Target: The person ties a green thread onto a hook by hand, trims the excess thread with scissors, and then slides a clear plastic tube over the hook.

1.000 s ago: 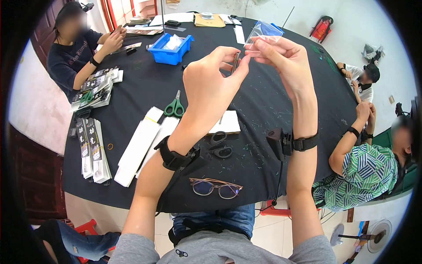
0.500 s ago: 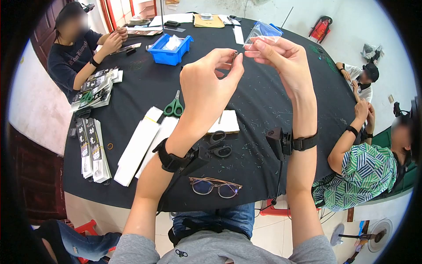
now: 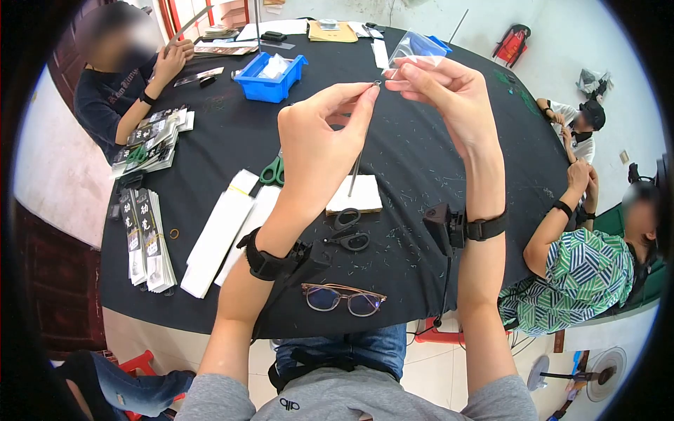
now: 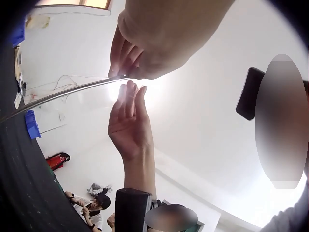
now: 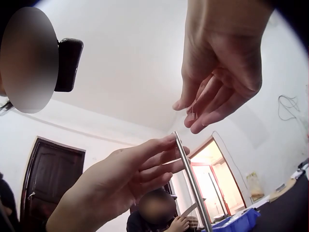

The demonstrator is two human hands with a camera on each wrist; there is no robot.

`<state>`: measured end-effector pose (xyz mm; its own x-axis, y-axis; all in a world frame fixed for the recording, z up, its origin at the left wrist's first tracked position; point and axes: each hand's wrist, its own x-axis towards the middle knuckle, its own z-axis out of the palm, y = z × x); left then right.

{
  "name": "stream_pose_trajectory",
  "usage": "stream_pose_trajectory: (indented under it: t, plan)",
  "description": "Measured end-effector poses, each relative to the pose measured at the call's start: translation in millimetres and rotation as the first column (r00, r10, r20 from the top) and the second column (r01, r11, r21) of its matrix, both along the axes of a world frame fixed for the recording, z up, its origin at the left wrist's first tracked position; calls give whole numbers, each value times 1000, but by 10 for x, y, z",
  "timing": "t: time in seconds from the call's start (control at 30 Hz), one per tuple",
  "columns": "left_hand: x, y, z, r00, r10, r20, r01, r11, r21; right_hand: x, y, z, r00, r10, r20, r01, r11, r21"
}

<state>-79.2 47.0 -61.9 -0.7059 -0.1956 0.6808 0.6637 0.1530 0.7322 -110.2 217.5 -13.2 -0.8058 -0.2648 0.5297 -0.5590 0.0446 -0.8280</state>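
Observation:
My left hand (image 3: 361,95) pinches the top end of a thin metal rod (image 3: 358,158), which hangs down toward the black table (image 3: 435,161). Just to its right, my right hand (image 3: 400,70) pinches a small clear plastic bag (image 3: 415,48) by its lower edge, close to the rod's tip. The left wrist view has the rod (image 4: 63,94) running left from my left fingers (image 4: 118,60), with my right hand (image 4: 128,118) below it. In the right wrist view the rod (image 5: 193,188) slants down from my left hand (image 5: 125,176), and my right hand (image 5: 212,92) hovers above.
On the table lie a blue bin (image 3: 272,74), green scissors (image 3: 270,172), black scissors (image 3: 349,233), glasses (image 3: 344,298), white paper packs (image 3: 225,231) and printed stacks (image 3: 144,238). Other people sit at the far left (image 3: 116,77) and right (image 3: 583,259).
My left hand has shifted left and slightly down, its fingers stretching out to pinch only the rod's top tip, so more of the rod shows below. My right hand and bag barely moved.

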Motion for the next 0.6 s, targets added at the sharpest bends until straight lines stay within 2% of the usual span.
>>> stream_pose_trajectory:
  t: [0.07,0.17,0.6]
  plan:
    - [-27,-14,-10,999,-53,8,52,998,30,-14,-26,4,1000,-2,-12,3,1000,11]
    - [-48,-27,-23,997,-77,18,76,996,36,-64,-48,4,998,49,-32,-49,999,12]
    - [-127,-69,-70,987,-155,44,152,986,62,-97,-65,-4,998,55,-44,-49,990,131]
